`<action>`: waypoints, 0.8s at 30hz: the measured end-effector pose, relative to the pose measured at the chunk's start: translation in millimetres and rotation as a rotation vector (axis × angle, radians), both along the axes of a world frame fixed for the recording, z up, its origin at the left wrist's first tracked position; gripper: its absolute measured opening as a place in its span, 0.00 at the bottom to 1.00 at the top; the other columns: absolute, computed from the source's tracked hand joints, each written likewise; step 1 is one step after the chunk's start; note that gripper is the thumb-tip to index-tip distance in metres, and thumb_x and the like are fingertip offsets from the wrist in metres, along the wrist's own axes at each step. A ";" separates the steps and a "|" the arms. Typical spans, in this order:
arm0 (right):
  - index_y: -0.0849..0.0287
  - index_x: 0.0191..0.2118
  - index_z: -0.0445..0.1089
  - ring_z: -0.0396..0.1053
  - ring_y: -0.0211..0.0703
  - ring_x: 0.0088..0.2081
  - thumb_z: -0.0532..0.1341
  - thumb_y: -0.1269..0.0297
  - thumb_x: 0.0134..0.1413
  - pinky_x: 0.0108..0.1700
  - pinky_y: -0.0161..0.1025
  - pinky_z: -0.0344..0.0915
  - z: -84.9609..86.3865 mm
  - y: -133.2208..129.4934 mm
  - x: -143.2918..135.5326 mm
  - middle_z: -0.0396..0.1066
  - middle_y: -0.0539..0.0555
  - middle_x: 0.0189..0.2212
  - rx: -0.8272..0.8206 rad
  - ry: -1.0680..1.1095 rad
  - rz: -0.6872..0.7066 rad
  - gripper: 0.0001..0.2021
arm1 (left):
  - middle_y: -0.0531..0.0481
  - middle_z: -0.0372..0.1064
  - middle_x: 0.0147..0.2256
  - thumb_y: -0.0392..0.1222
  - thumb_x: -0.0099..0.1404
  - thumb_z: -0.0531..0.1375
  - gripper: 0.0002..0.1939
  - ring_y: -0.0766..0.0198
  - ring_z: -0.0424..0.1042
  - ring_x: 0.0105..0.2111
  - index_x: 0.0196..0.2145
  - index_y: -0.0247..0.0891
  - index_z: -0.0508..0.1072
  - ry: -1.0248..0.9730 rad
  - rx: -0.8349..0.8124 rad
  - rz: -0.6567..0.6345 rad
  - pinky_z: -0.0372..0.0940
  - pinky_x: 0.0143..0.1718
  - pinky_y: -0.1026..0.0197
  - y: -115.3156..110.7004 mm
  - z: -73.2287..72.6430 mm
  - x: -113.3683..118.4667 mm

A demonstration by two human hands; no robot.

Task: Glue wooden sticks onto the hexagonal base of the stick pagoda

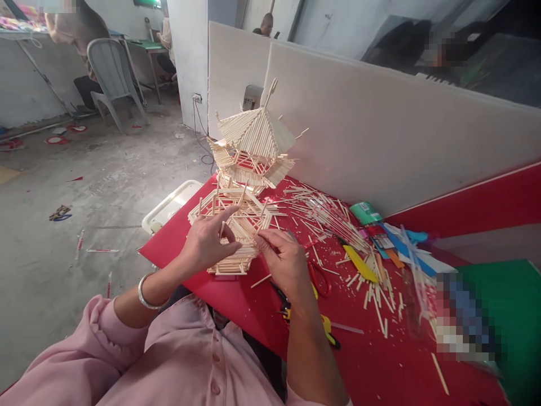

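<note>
A lower tier of pale wooden sticks (236, 225), built as a many-sided frame with short upright posts, sits on the red table near its left corner. My left hand (209, 237) is over its left side, thumb and forefinger spread apart with a gap between them. At the right side of the frame, my right hand (283, 256) has its thumb and fingertips pinched together; whatever is between them is too small to make out. Just behind stands a taller stick pavilion (253, 135) with a sloped, pointed roof.
Loose sticks (329, 217) and scraps cover the red table (262, 310). Right of my hands lie a yellow-handled cutter (359, 262), red-handled scissors (320, 279) and yellow-black pliers (325, 327). A green roll (366, 213) is farther back. White panels (359, 124) rise behind; a white tray (171, 203) is left.
</note>
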State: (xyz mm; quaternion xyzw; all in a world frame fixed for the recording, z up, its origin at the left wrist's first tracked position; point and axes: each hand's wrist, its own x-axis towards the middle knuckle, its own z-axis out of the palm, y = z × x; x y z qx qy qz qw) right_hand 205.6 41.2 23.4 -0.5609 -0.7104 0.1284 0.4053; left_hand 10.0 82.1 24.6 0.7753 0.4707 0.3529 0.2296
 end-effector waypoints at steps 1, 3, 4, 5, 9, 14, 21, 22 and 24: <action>0.53 0.42 0.78 0.73 0.45 0.42 0.58 0.58 0.64 0.48 0.43 0.69 0.2 -0.1 -0.2 0.78 0.54 0.40 0.003 -0.003 0.000 0.11 | 0.59 0.76 0.25 0.38 0.53 0.65 0.34 0.65 0.69 0.24 0.59 0.42 0.66 -0.002 0.025 -0.003 0.64 0.34 0.57 0.4 -1.7 -0.2; 0.53 0.41 0.77 0.73 0.45 0.42 0.58 0.58 0.64 0.47 0.43 0.69 0.5 -0.2 -0.4 0.78 0.54 0.39 0.005 -0.009 0.000 0.11 | 0.60 0.76 0.24 0.38 0.53 0.65 0.33 0.65 0.69 0.24 0.58 0.43 0.66 0.001 0.069 -0.011 0.64 0.34 0.57 0.9 -4.0 -0.5; 0.52 0.42 0.77 0.73 0.45 0.42 0.58 0.58 0.64 0.47 0.44 0.69 0.5 -0.2 -0.4 0.78 0.54 0.39 0.006 -0.012 0.000 0.11 | 0.60 0.76 0.24 0.38 0.53 0.65 0.33 0.65 0.69 0.24 0.58 0.43 0.66 0.002 0.087 -0.015 0.65 0.34 0.57 1.1 -4.7 -0.6; 0.53 0.42 0.77 0.73 0.45 0.41 0.58 0.58 0.64 0.47 0.44 0.69 0.5 -0.3 -0.2 0.78 0.54 0.39 0.007 -0.015 -0.001 0.11 | 0.60 0.76 0.24 0.38 0.53 0.65 0.33 0.65 0.69 0.24 0.57 0.43 0.67 0.004 0.101 -0.018 0.65 0.34 0.57 1.2 -5.0 -0.8; 0.53 0.42 0.77 0.73 0.45 0.43 0.58 0.58 0.64 0.49 0.44 0.68 0.0 -1.4 1.4 0.78 0.54 0.40 -0.009 -0.029 0.016 0.11 | 0.59 0.76 0.24 0.38 0.54 0.65 0.32 0.65 0.69 0.25 0.57 0.42 0.67 0.012 0.107 -0.028 0.65 0.35 0.57 1.3 -4.9 -1.9; 0.54 0.47 0.75 0.72 0.46 0.46 0.57 0.56 0.64 0.49 0.44 0.69 0.3 -3.6 4.0 0.77 0.56 0.44 -0.060 -0.056 0.015 0.13 | 0.58 0.77 0.27 0.39 0.55 0.65 0.32 0.66 0.70 0.25 0.58 0.41 0.66 -0.010 0.096 -0.069 0.67 0.37 0.56 1.1 -4.1 -4.8; 0.53 0.48 0.75 0.73 0.48 0.46 0.56 0.57 0.65 0.46 0.46 0.71 1.2 -4.7 4.2 0.77 0.57 0.43 -0.044 -0.067 0.018 0.14 | 0.52 0.78 0.36 0.39 0.58 0.64 0.32 0.63 0.75 0.34 0.60 0.44 0.64 -0.126 0.083 -0.113 0.70 0.31 0.60 -0.9 1.0 -15.8; 0.53 0.48 0.75 0.72 0.48 0.46 0.55 0.58 0.65 0.47 0.46 0.71 0.9 -4.9 4.2 0.77 0.57 0.44 -0.044 -0.062 0.016 0.14 | 0.50 0.77 0.39 0.40 0.59 0.64 0.31 0.62 0.75 0.36 0.60 0.44 0.64 -0.144 0.087 -0.115 0.70 0.29 0.61 -2.5 1.4 -18.4; 0.54 0.50 0.74 0.73 0.47 0.47 0.55 0.59 0.65 0.47 0.45 0.71 0.3 -6.1 4.3 0.76 0.57 0.46 -0.043 -0.044 0.009 0.14 | 0.47 0.76 0.45 0.40 0.61 0.63 0.29 0.60 0.76 0.41 0.59 0.44 0.65 -0.164 0.112 -0.103 0.71 0.30 0.61 -7.4 1.4 -24.1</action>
